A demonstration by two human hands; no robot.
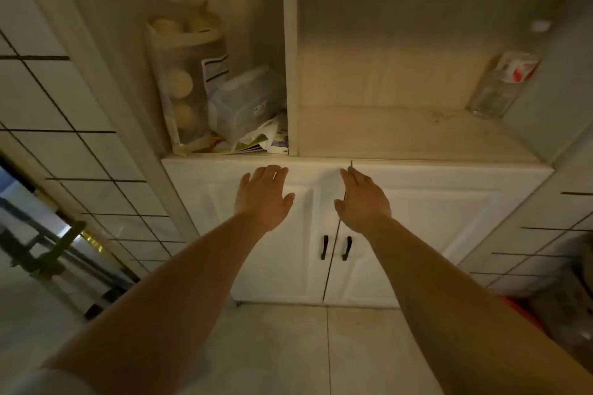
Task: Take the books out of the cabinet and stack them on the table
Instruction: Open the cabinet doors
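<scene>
A white cabinet (417, 221) stands ahead with two closed lower doors and two black handles (335, 247) at their meeting edge. My left hand (263, 195) is stretched out flat in front of the left door's upper part, fingers straight. My right hand (362, 202) reaches with straight fingers to the top of the gap between the doors. Neither hand holds anything. Above the doors is an open shelf (401, 135). No books show; some thin booklets or papers (256, 143) lie in the niche at the left.
The left niche holds a clear egg dispenser (184, 86) and a plastic box (245, 102). A glass bottle (500, 86) leans at the shelf's right end. Tiled walls flank the cabinet. A red object (519, 314) sits on the floor at the right, a folded rack (54, 250) at the left.
</scene>
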